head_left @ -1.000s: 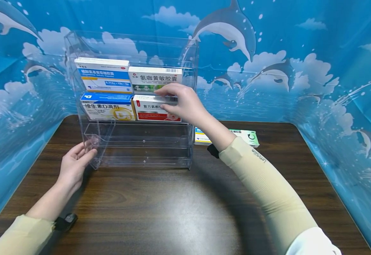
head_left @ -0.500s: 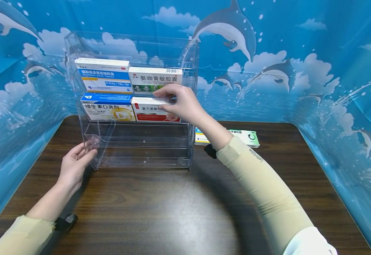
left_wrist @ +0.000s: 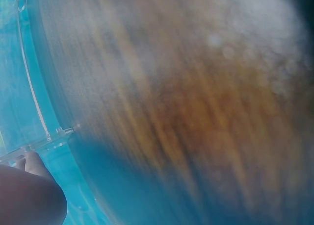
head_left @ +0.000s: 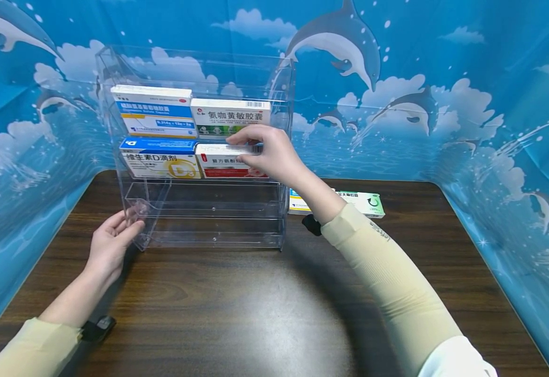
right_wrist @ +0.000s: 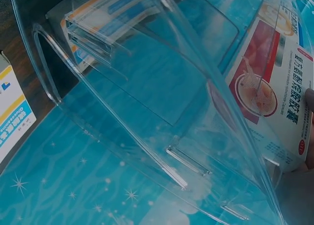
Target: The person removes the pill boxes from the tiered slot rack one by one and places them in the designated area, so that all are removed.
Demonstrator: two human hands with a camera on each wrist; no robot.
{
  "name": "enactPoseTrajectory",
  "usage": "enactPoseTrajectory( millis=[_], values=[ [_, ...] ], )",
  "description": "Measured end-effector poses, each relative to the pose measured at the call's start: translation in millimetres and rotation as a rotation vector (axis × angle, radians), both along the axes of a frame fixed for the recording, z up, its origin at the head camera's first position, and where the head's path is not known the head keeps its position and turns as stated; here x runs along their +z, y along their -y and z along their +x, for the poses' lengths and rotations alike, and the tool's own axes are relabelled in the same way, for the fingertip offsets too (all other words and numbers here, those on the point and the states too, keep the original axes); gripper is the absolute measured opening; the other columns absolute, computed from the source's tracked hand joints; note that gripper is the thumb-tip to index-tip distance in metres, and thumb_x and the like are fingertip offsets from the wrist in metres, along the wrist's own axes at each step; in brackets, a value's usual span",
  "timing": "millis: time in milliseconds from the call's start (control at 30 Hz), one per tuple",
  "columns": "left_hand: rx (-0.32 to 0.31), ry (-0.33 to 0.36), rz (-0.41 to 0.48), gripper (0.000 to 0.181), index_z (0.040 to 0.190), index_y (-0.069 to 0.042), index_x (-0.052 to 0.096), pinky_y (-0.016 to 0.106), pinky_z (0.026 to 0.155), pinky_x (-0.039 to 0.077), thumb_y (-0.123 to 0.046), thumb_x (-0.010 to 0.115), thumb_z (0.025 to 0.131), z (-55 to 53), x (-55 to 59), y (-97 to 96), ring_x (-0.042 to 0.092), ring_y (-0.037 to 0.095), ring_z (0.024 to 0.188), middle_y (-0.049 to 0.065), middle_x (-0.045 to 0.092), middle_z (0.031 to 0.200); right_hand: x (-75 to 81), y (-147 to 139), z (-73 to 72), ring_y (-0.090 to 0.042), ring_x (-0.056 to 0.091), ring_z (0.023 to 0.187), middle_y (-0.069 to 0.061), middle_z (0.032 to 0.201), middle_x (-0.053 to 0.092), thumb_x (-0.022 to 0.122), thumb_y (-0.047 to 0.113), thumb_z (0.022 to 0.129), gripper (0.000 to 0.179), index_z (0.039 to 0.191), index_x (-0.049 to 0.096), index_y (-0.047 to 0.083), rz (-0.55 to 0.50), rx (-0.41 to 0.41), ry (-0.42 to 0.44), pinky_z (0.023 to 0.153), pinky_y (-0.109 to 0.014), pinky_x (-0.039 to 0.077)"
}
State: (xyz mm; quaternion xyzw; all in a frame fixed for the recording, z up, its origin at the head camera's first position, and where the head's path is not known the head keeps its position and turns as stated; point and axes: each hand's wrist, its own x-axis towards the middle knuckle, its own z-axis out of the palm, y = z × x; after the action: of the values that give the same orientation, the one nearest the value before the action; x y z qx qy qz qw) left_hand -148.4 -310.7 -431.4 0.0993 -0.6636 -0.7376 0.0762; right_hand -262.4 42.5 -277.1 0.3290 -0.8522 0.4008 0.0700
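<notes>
My right hand [head_left: 274,152] pinches the right end of a white-and-red medicine box [head_left: 222,161], thumb on its front and fingers over its top. That box sits in the rack's second row from the top of the filled ones, beside a blue-and-yellow vitamin D box [head_left: 161,159]. In the right wrist view, the medicine box [right_wrist: 270,87] shows through clear plastic. My left hand [head_left: 111,243] grips the lower left side of the clear acrylic rack [head_left: 213,242]. Above are a blue-and-white capsule box [head_left: 156,112] and a white-and-green capsule box [head_left: 229,116].
Behind my right forearm, a green-and-white box [head_left: 369,204] and a yellow-striped box [head_left: 299,203] lie on the dark wooden table [head_left: 199,314]. A blue dolphin-print curtain [head_left: 397,63] surrounds the table. The rack's lower tiers are see-through.
The white-and-red box has shifted slightly left toward the vitamin D box, with my right hand moving along. My left hand stays in place on the rack.
</notes>
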Motion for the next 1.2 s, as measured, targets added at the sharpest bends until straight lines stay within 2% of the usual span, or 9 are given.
enactPoseTrajectory(
  millis=[333, 567, 700, 900, 1200],
  values=[
    [0.003, -0.001, 0.007, 0.036, 0.111, -0.032, 0.072, 0.003, 0.080, 0.054, 0.002, 0.068, 0.100, -2.8, 1.0, -1.7, 0.070, -0.013, 0.095, -0.026, 0.077, 0.099, 9.6, -7, 3.1, -0.018, 0.069, 0.115, -0.008, 0.134, 0.072, 0.077, 0.007, 0.098, 0.032, 0.129, 0.076, 0.010, -0.078, -0.005, 0.007, 0.088, -0.032, 0.061],
    [0.012, 0.022, -0.003, 0.036, 0.113, -0.032, 0.071, 0.002, 0.080, 0.053, 0.001, 0.068, 0.101, -2.4, 1.7, -1.7, 0.070, -0.014, 0.094, -0.027, 0.076, 0.099, 19.5, -5, 5.8, -0.018, 0.068, 0.117, -0.008, 0.134, 0.073, 0.079, 0.008, 0.097, 0.033, 0.129, 0.076, 0.009, -0.104, 0.025, -0.036, 0.096, -0.030, 0.060],
    [0.008, 0.026, -0.008, 0.034, 0.116, -0.031, 0.071, 0.002, 0.081, 0.053, -0.001, 0.069, 0.101, -1.0, 1.4, -1.5, 0.070, -0.015, 0.096, -0.028, 0.076, 0.100, 25.9, -5, 8.4, -0.018, 0.070, 0.115, -0.010, 0.132, 0.073, 0.079, 0.007, 0.096, 0.032, 0.128, 0.076, 0.006, -0.147, 0.062, -0.053, 0.096, -0.028, 0.060],
    [-0.003, 0.008, -0.008, 0.033, 0.126, -0.024, 0.072, 0.002, 0.082, 0.053, -0.003, 0.071, 0.100, 0.7, -0.5, -0.6, 0.069, -0.016, 0.097, -0.028, 0.076, 0.102, 34.6, -11, 14.7, -0.017, 0.070, 0.113, -0.010, 0.132, 0.073, 0.078, 0.008, 0.097, 0.032, 0.129, 0.075, 0.005, -0.187, 0.085, -0.011, 0.097, -0.027, 0.060],
    [-0.002, 0.000, -0.005, 0.031, 0.121, -0.027, 0.072, 0.002, 0.081, 0.053, -0.003, 0.071, 0.100, 1.8, -0.6, -0.5, 0.068, -0.016, 0.098, -0.028, 0.076, 0.103, 38.5, -34, 21.7, -0.016, 0.070, 0.109, -0.010, 0.127, 0.076, 0.079, 0.009, 0.097, 0.030, 0.127, 0.076, 0.004, -0.193, 0.086, 0.031, 0.096, -0.028, 0.059]
  ],
)
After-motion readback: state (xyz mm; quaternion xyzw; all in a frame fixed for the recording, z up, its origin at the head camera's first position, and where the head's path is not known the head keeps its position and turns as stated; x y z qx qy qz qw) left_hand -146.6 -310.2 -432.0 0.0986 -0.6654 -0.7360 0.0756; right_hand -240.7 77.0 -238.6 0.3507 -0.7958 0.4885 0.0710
